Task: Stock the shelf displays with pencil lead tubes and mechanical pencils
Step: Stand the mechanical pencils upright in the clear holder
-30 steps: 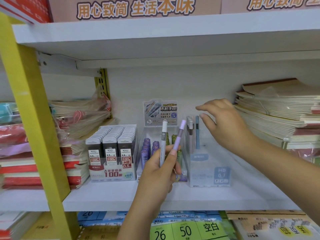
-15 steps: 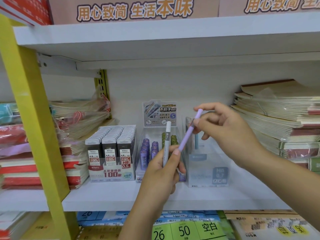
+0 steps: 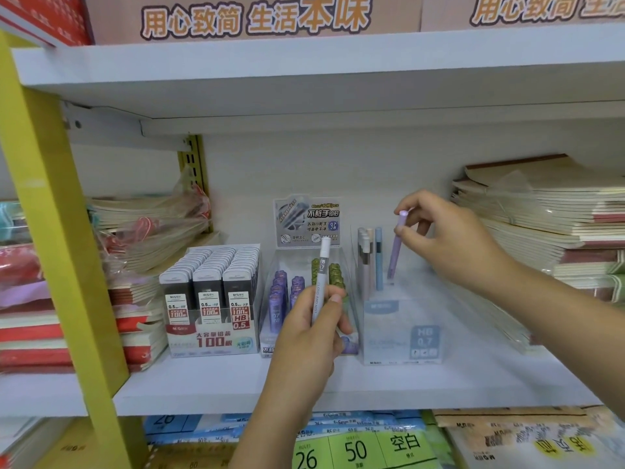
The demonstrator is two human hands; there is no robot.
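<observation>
Over the clear display box [image 3: 400,333], my right hand [image 3: 453,245] pinches the lilac pencil [image 3: 395,252] near its cap, tip at six o'clock; left hand [image 3: 314,336] grips the white pencil [image 3: 320,275] mid-barrel; both look light, stiff, slick.

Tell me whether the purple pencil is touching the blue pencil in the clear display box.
Apart. The head view shows a white gap between the purple pencil, held by the right hand, and the blue pencil.
</observation>
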